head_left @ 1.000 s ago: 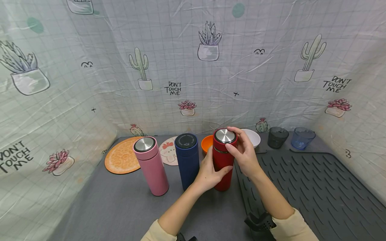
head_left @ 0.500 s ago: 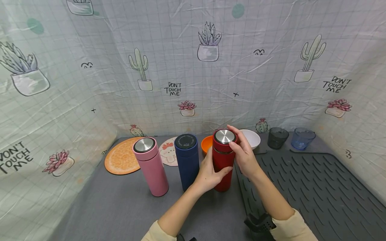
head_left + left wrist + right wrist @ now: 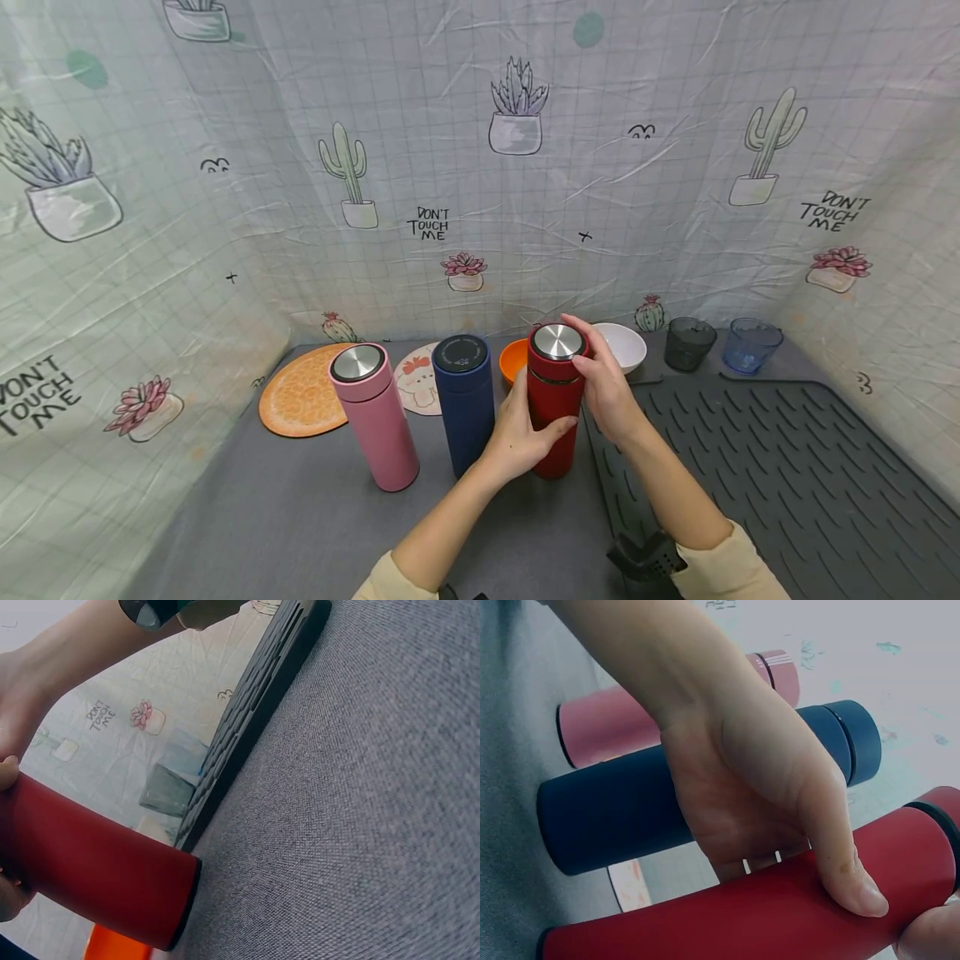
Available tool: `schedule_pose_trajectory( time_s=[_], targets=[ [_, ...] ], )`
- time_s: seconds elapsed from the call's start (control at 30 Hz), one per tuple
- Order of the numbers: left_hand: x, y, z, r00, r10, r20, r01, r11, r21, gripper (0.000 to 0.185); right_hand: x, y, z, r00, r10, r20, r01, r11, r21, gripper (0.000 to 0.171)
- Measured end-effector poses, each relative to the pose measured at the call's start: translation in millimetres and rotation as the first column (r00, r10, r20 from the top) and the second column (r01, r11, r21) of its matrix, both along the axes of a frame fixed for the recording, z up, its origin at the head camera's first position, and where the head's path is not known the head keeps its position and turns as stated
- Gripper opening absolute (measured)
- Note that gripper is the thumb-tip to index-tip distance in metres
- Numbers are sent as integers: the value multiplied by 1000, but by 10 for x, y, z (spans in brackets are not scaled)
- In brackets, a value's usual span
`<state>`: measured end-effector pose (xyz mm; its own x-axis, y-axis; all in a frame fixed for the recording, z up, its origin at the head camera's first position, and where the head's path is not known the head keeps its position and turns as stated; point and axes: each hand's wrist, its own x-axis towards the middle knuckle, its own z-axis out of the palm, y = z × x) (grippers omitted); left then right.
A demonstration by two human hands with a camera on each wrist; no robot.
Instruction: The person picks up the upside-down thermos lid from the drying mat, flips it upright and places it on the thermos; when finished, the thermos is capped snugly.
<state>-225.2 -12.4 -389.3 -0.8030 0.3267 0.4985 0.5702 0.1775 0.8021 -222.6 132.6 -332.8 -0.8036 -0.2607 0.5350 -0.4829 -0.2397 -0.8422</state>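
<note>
A red thermos (image 3: 553, 408) with a brushed-metal lid top stands upright on the grey table, its base on the cloth in the left wrist view. My left hand (image 3: 519, 435) grips its body, thumb across the front, as the right wrist view shows too. My right hand (image 3: 611, 392) holds the lid from the right, with the thumb at its near side and a finger reaching behind. Between lid and body runs a dark ring (image 3: 936, 825). Just left of the left hand stands a navy thermos (image 3: 465, 400); a pink thermos (image 3: 378, 425) is farther left.
Behind the thermoses lie an orange-slice placemat (image 3: 303, 396) and a round cartoon mat (image 3: 418, 383). An orange bowl (image 3: 513, 360) and a white bowl (image 3: 626, 343) sit at the back. Dark (image 3: 688, 346) and blue glasses (image 3: 750, 346) stand behind a ridged black mat (image 3: 750, 450).
My right thumb has slid from the front of the lid round to its right side. The left hand and the red thermos stay in place.
</note>
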Motion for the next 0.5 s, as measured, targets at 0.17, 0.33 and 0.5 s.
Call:
schedule_pose_trajectory(
  time_s=[0.17, 0.33, 0.5],
  targets=[
    [-4, -4, 6, 1000, -5, -1, 5, 1000, 0, 77, -10, -24, -21, 997, -81, 6, 81, 996, -34, 55],
    [-4, 1, 2, 1000, -7, -6, 7, 1000, 8, 77, 1, -28, -13, 998, -49, 26, 49, 999, -11, 61],
    [-3, -2, -1, 1000, -5, 10, 5, 1000, 6, 76, 2, 2, 6, 999, 6, 43, -5, 1000, -21, 56]
  ],
)
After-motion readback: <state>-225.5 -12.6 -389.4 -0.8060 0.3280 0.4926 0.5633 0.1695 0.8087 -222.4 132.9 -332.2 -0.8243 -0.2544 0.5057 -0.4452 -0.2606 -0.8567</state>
